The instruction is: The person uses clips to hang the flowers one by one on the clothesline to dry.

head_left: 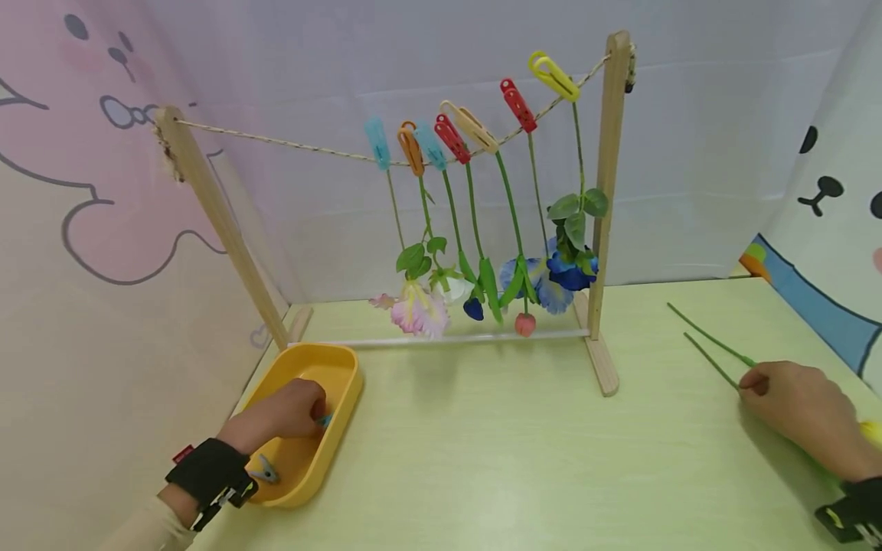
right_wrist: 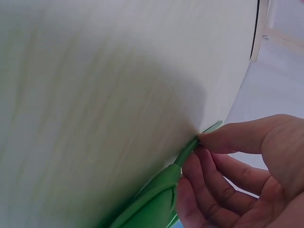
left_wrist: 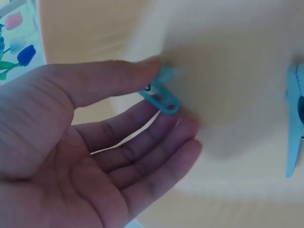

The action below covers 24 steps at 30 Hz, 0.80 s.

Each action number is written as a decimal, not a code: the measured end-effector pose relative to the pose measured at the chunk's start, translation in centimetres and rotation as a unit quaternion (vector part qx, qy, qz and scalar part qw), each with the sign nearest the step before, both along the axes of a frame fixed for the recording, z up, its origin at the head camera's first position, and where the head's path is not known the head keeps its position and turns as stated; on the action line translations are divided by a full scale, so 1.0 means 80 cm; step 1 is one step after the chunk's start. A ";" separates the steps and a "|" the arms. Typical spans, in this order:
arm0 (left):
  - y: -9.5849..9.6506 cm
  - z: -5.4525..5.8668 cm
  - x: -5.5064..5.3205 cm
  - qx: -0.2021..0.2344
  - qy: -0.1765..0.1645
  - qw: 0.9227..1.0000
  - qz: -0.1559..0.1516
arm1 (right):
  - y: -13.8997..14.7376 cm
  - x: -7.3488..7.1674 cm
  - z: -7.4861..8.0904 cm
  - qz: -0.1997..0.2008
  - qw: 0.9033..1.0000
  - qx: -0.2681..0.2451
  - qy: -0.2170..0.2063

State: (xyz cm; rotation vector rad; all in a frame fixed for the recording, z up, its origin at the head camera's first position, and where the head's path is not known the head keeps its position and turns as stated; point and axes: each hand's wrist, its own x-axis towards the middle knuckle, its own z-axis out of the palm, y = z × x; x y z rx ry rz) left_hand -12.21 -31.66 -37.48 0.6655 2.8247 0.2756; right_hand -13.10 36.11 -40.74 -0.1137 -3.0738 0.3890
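Observation:
Inside the yellow tray (head_left: 354, 398), my left hand (head_left: 292, 409) pinches a light blue clothespin (left_wrist: 164, 99) between thumb and index finger. A second clothespin (head_left: 265, 471), greyish blue, lies in the tray near my wrist. Over at the right of the table, my right hand (head_left: 799, 409) pinches a green flower stem (right_wrist: 190, 149) between thumb and fingertips; green leaves (right_wrist: 152, 197) wrap it lower down. Two stem ends reach out past this hand in the head view; which one it grips is unclear there. A yellow bloom (head_left: 871, 432) shows partly behind the right wrist.
A wooden frame (head_left: 609, 191) carries a sagging rope (head_left: 276, 139). Several colored clothespins, such as the yellow one (head_left: 554, 76), hang flowers upside down from it, including a pink-white bloom (head_left: 419, 310) and a blue rose (head_left: 572, 272). Patterned curtains (head_left: 138, 344) stand around the table.

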 end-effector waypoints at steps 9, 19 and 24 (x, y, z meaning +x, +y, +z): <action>-0.006 -0.009 -0.006 0.007 0.021 1.000 0.012 | -0.001 -0.015 -0.008 0.013 1.000 -0.003 0.012; -0.006 -0.007 -0.002 0.002 0.020 1.000 0.000 | -0.001 -0.006 -0.004 0.020 1.000 -0.008 -0.015; -0.006 -0.002 0.002 0.006 0.027 1.000 -0.008 | -0.005 -0.001 -0.001 0.025 1.000 -0.008 -0.017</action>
